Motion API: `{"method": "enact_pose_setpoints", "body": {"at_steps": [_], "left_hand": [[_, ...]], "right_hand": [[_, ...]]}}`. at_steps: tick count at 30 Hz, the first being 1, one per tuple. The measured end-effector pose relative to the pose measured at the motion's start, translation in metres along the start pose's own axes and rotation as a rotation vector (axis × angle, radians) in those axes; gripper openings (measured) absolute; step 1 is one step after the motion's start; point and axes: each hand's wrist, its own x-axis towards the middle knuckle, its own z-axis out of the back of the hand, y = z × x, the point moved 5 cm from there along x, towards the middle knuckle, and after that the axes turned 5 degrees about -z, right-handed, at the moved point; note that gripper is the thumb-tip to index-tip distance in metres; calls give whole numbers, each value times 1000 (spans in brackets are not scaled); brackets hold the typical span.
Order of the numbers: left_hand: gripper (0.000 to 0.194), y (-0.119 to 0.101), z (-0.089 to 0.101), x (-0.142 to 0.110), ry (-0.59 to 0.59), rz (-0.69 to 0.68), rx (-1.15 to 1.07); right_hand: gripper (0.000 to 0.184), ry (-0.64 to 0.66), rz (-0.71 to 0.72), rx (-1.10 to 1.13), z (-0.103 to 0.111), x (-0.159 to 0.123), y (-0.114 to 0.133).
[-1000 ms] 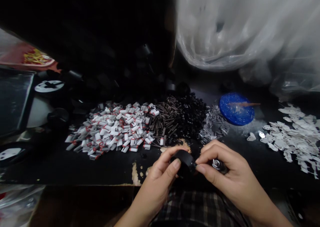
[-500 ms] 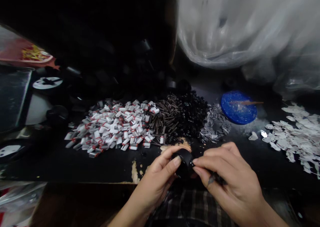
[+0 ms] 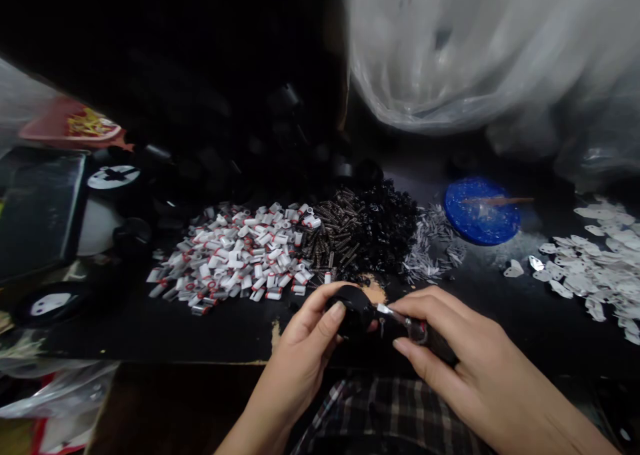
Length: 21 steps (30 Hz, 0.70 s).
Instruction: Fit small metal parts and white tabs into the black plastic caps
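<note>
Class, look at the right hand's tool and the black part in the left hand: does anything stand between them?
Nothing visible does. The tool in the right hand has its metal tip beside the black part held by the left hand; whether they touch is unclear.

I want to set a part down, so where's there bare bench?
Bare bench runs along the front edge below the white tubes, left of the left hand. Another patch: between the right hand and the plates. Crowded: the middle, with tubes, springs, black parts and grey bits.
</note>
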Motion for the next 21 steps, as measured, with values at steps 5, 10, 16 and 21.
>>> {"method": "enact_pose_setpoints", "body": {"at_steps": [5, 10, 16, 21], "left_hand": [[22, 1, -1, 1, 62, -4, 52], [22, 4, 0, 1, 105, 9, 62], [19, 0, 7, 4, 168, -96, 299], [34, -23, 10, -8, 475, -520, 745]], "right_hand": [[21, -2, 132, -184, 3, 3, 8], [15, -35, 123, -187, 7, 1, 6], [21, 31, 7, -117, 1, -1, 0], [22, 397, -292, 400, -8, -13, -13]]}}
